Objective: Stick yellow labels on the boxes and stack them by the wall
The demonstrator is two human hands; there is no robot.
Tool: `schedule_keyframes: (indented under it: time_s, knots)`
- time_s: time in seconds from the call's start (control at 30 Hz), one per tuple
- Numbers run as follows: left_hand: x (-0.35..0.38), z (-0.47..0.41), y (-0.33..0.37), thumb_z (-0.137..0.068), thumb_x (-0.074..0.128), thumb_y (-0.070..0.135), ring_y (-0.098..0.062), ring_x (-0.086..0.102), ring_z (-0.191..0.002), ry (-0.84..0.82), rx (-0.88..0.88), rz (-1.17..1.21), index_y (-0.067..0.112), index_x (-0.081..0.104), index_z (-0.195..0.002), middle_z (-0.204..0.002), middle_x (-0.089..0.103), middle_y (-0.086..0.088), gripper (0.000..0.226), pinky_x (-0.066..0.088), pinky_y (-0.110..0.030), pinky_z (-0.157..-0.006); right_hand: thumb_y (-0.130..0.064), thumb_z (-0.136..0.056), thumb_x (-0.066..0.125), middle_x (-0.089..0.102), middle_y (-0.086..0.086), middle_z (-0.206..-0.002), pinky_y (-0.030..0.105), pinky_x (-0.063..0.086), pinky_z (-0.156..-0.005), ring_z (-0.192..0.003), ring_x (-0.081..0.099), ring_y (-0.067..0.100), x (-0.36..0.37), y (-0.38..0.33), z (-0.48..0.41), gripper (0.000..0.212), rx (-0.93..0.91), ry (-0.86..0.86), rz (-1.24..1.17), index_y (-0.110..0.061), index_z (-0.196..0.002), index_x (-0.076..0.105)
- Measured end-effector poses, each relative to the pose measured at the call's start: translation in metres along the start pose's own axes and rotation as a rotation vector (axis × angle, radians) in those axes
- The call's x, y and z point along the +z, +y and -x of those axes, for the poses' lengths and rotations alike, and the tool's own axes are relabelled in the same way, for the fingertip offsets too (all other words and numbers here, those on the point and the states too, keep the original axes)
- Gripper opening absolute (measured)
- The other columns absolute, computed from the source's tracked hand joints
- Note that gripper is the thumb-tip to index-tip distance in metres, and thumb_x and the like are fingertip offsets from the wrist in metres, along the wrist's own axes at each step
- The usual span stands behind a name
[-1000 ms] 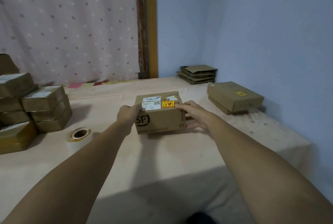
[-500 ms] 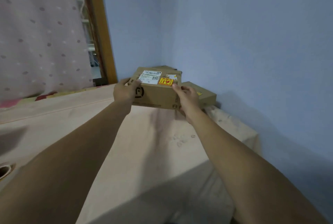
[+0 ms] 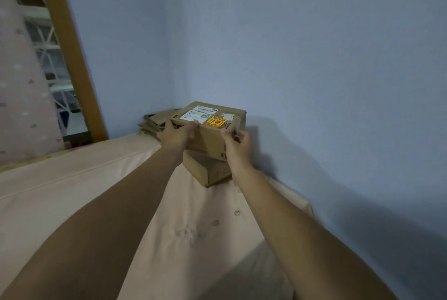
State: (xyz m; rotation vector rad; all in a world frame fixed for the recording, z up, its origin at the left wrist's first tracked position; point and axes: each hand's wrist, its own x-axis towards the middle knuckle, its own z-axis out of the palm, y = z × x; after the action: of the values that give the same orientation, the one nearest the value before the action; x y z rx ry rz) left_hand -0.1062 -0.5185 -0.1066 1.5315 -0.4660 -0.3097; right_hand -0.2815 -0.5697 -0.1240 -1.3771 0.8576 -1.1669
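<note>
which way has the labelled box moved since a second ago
Yes: the labelled box went right, toward the wall, and is now above the flat box there.

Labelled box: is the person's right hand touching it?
Touching. The head view shows the right hand pinching the labelled box at its near right corner, just below the yellow label, with no gap visible.
</note>
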Motion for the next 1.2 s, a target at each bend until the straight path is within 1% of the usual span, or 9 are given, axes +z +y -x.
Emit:
schedule_keyframes:
  time_s: [0.07, 0.17, 0.23, 0.33, 0.43, 0.6, 0.77, 1.0, 1.2]
  knots:
    - [0.007, 0.015, 0.008, -0.043, 0.089, 0.061, -0.026, 0.060, -0.116, -0.041, -0.020, 0.030, 0.031, 0.056, -0.133, -0.136, 0.053, -0.003, 0.100, 0.056, -0.049, -0.097, -0.070, -0.074, 0.066, 0.069, -0.009, -0.107, 0.042, 0.057, -0.087, -0.100, 0.068, 0.017, 0.001, 0.008, -0.003, 0.058, -0.008, -0.012, 0.048, -0.028, -0.114, 0.060]
    - [0.018, 0.026, 0.003, -0.067, 0.086, 0.039, -0.026, 0.065, -0.108, -0.100, 0.006, 0.056, 0.022, 0.060, -0.118, -0.121, 0.064, -0.004, 0.060, 0.056, -0.036, -0.083, -0.043, -0.095, 0.067, 0.063, -0.005, -0.109, 0.010, 0.042, -0.066, -0.100, 0.062, 0.015, 0.002, 0.015, -0.005, 0.039, -0.007, -0.103, 0.128, -0.018, -0.124, 0.060]
    - [0.025, 0.027, -0.004, -0.078, 0.081, 0.028, -0.022, 0.066, -0.100, -0.144, 0.014, 0.065, 0.020, 0.063, -0.118, -0.112, 0.068, -0.001, 0.044, 0.050, -0.031, -0.072, -0.034, -0.096, 0.067, 0.063, -0.004, -0.112, 0.005, 0.035, -0.065, -0.099, 0.056, 0.011, 0.006, 0.020, -0.006, 0.036, -0.032, -0.108, 0.202, -0.018, -0.127, 0.060]
    - [0.031, 0.031, -0.008, -0.084, 0.077, 0.027, -0.012, 0.062, -0.082, -0.191, -0.002, 0.109, 0.017, 0.065, -0.118, -0.097, 0.067, 0.005, 0.037, 0.047, -0.028, -0.066, -0.029, -0.093, 0.066, 0.062, 0.004, -0.127, 0.028, 0.048, -0.096, -0.110, 0.061, 0.019, 0.016, 0.026, -0.002, 0.038, -0.046, -0.121, 0.202, -0.022, -0.129, 0.059]
    - [0.034, 0.031, -0.009, -0.087, 0.077, 0.028, -0.009, 0.061, -0.080, -0.166, -0.017, 0.128, 0.022, 0.059, -0.112, -0.096, 0.064, 0.008, 0.032, 0.048, -0.028, -0.065, -0.024, -0.093, 0.063, 0.056, 0.005, -0.132, 0.043, 0.050, -0.103, -0.113, 0.060, 0.022, 0.022, 0.030, 0.002, 0.037, -0.071, -0.159, 0.216, -0.022, -0.130, 0.058]
    - [0.032, 0.023, -0.009, -0.080, 0.079, 0.031, -0.016, 0.064, -0.099, -0.167, -0.053, 0.090, 0.023, 0.057, -0.120, -0.107, 0.065, 0.005, 0.045, 0.057, -0.040, -0.087, -0.019, -0.091, 0.062, 0.046, -0.002, -0.135, 0.044, 0.048, -0.106, -0.119, 0.057, 0.020, 0.023, 0.030, 0.004, 0.044, -0.079, -0.195, 0.248, -0.023, -0.134, 0.057]
    - [0.028, 0.018, -0.007, -0.086, 0.069, 0.027, -0.018, 0.063, -0.094, -0.233, -0.082, 0.083, 0.019, 0.063, -0.121, -0.114, 0.067, -0.003, 0.036, 0.055, -0.036, -0.077, -0.016, -0.094, 0.061, 0.038, -0.011, -0.126, 0.040, 0.050, -0.104, -0.115, 0.059, 0.014, 0.021, 0.032, 0.009, 0.045, -0.094, -0.241, 0.257, -0.023, -0.137, 0.054]
    - [0.020, 0.025, -0.010, -0.094, 0.064, 0.038, -0.013, 0.056, -0.094, -0.246, -0.092, 0.006, 0.021, 0.057, -0.123, -0.106, 0.062, 0.006, 0.035, 0.047, -0.036, -0.085, -0.020, -0.094, 0.060, 0.044, -0.007, -0.136, 0.043, 0.052, -0.100, -0.111, 0.057, 0.013, 0.024, 0.035, 0.010, 0.039, -0.072, -0.213, 0.294, -0.023, -0.132, 0.052]
    - [-0.025, 0.040, -0.019, -0.097, 0.058, 0.038, -0.027, 0.049, -0.132, -0.182, 0.039, -0.400, 0.012, 0.051, -0.144, -0.143, 0.054, -0.007, 0.054, 0.040, -0.031, -0.094, -0.033, -0.092, 0.059, 0.044, 0.010, -0.145, 0.046, 0.047, -0.101, -0.130, 0.048, 0.034, 0.048, 0.030, 0.034, 0.058, 0.030, -0.212, 0.600, -0.010, -0.143, 0.044]
